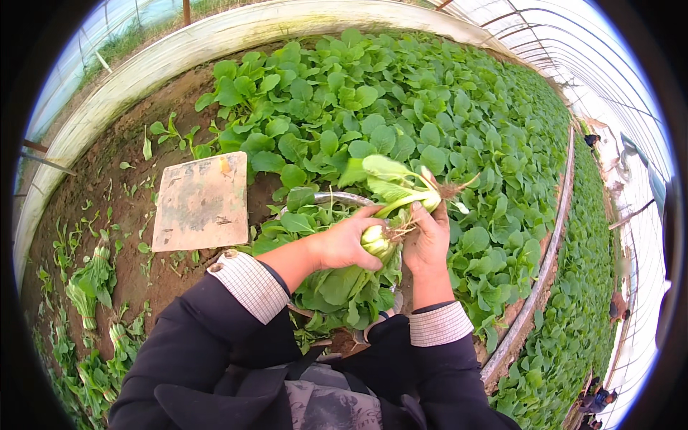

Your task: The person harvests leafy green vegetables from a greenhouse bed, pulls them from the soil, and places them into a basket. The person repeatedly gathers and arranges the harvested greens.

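Note:
Leafy greens with pale stems hang leaf-down in a bunch (337, 287), and my left hand (344, 244) is closed around their stem ends. Thin roots stick out at the top of this bunch. Close beside it, my right hand (428, 244) pinches a single green plant (394, 190) near its base. That plant's leaves point up and to the left, while its brown, soil-covered roots (450, 190) point right. The two hands nearly meet. Behind my left wrist, a pale curved rim (344, 197) shows partly among leaves; its full shape is hidden.
Dense growing greens (430, 100) fill the bed ahead and right. A flat, dirty square board (201, 208) lies on the soil to the left. Tied bundles of greens (93, 279) lie at lower left. A long pipe (534, 308) runs along the right. People (598, 398) are far off at lower right.

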`<action>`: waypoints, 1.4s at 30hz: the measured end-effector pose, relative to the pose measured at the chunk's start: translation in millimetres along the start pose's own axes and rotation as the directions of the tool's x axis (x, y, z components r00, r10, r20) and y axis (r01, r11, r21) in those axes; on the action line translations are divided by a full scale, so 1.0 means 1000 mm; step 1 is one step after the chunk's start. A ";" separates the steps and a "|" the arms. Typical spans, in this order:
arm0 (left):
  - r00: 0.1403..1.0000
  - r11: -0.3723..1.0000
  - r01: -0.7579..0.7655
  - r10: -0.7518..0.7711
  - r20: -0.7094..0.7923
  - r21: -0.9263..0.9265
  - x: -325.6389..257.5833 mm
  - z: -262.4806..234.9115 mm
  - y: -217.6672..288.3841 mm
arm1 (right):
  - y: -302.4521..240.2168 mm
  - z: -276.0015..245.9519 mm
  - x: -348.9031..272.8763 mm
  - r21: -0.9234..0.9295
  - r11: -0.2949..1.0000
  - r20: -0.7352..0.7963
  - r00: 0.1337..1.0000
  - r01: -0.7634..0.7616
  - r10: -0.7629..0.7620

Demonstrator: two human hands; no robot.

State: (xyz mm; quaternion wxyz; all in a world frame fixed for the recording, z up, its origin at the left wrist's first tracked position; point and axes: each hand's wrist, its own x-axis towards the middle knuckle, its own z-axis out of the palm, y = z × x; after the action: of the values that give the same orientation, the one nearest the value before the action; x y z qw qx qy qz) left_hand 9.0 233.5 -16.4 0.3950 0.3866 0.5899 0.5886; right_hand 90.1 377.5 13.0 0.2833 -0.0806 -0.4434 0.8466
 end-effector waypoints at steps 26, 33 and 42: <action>0.943 0.440 -0.043 0.314 -0.109 0.897 -0.017 -0.026 0.013 | 0.009 -0.034 0.034 -0.936 0.293 -0.151 0.975 -0.194 0.163; 0.958 0.588 -0.048 0.256 -0.130 0.808 -0.017 -0.029 0.007 | 0.008 -0.023 0.040 -0.860 0.472 -0.216 0.976 -0.196 0.013; 0.993 0.950 0.073 -0.096 0.064 0.303 -0.013 -0.019 0.000 | 0.019 -0.007 0.045 -0.605 0.794 -0.184 0.981 -0.062 -0.064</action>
State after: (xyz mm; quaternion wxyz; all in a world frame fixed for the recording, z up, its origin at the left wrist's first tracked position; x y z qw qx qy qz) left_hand -3.3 213.9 -16.8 0.3792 0.4389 0.6727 0.4594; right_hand 48.1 398.4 -0.8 0.2851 -0.2497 -0.6618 0.6469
